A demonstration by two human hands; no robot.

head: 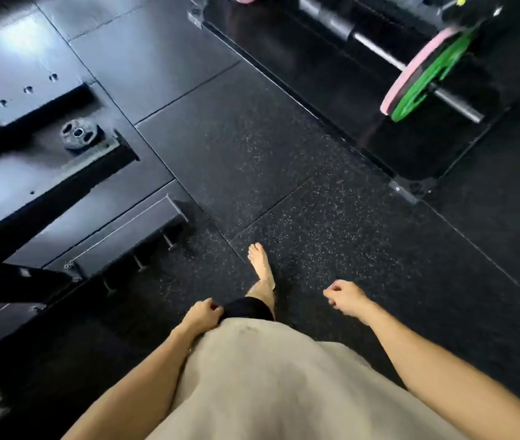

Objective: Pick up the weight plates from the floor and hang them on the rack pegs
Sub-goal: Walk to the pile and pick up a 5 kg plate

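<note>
Weight plates lie away from both hands.
Left hand (203, 314) and right hand (346, 296) hang loosely curled, holding nothing; farther left a small dark plate (77, 134) rests on what seems the rack base (30, 90); green plate (427, 87) sits on the barbell (379, 49).

head cam | looks steeply down, fwd | floor (284, 160) well below

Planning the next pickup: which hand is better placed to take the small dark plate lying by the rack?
Left, probably. The small dark plate lies on the left side, beside the rack base, ahead of the left hand. The right hand hangs on the far side of the body. Both hold nothing.
</note>
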